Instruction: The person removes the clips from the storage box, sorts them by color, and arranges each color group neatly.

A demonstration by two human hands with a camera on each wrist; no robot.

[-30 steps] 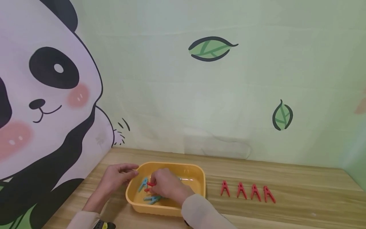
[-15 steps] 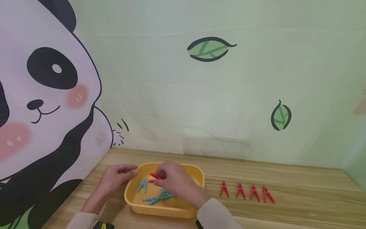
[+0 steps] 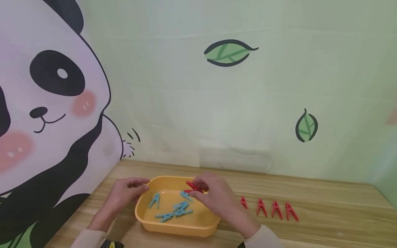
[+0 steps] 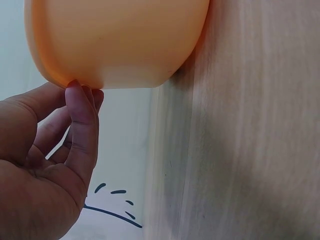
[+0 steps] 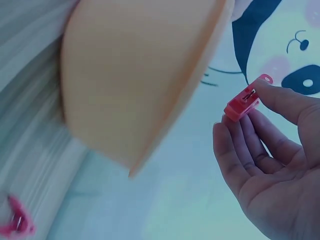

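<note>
In the head view my right hand pinches a red clothespin above the right part of a yellow plastic basin. The right wrist view shows that clothespin between thumb and fingertips, its metal spring visible. My left hand is at the basin's left rim; in the left wrist view its fingertips grip the rim of the basin. Several light blue clothespins lie inside, one alone near the left wall.
To the basin's right, several red clothespins stand in a row on the wooden table, the leftmost partly hidden by my right arm. Behind the table rises a pale green wall cloth printed with a panda and leaves.
My right hand has lifted a red clothespin from among the blue ones and carried it rightward, over the basin's right side. My left hand stays at the rim.
</note>
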